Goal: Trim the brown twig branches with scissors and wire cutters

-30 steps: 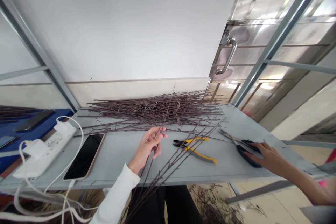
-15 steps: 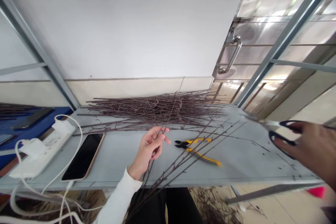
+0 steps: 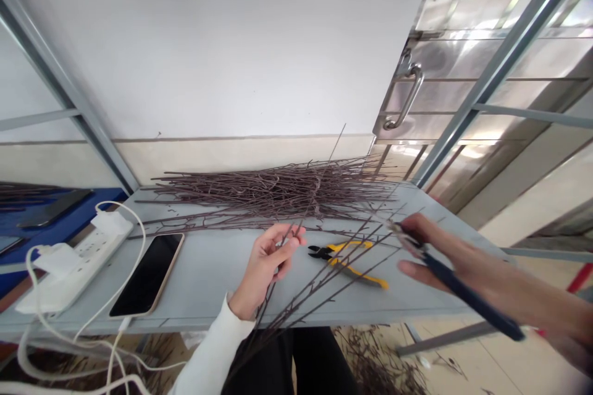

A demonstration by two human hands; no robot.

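Observation:
Thin brown twigs run through the closed fingers of my left hand [image 3: 271, 262], and one tip rises above the back edge of the shelf. More long twigs [image 3: 303, 296] slant from my lap up past the right of that hand. At the right, my right hand [image 3: 456, 265] has a dark-handled cutting tool [image 3: 463, 293], its metal end by the twig tips; the hand is partly blurred. Yellow and black pliers [image 3: 345, 262] lie on the shelf beneath the slanting twigs. Behind them is a wide pile of twigs [image 3: 259, 190].
A phone [image 3: 147, 274] and a white power strip [image 3: 76, 265] with plugs and cables sit at the left. Metal posts [image 3: 504, 52] frame the grey shelf [image 3: 208, 287]. Twig scraps [image 3: 380, 364] litter the floor. A metal door stands at the back right.
My right hand has come left with the tool, from the shelf's right end to the twig tips. The tool has turned. The twig in my left hand leans further right.

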